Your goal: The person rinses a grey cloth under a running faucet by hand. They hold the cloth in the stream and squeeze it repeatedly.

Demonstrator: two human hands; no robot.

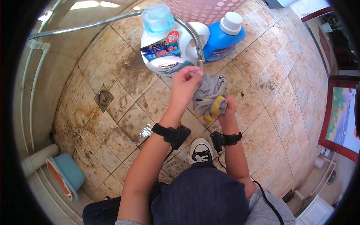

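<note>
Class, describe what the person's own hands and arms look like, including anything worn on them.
The left hand and right hand are ungloved. Each wrist wears a black strap with a boxy black device; a thin dark cable hangs by the right one. The right arm shows a short grey sleeve.

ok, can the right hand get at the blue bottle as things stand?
Probably yes: the right hand looks close to the blue bottle, with nothing visible blocking the way past the gray cloth. It's holding that cloth, though, so may need freeing first.

Bright light, glare patches (84, 5) upper left, fisheye-bent edges, black corners.
</note>
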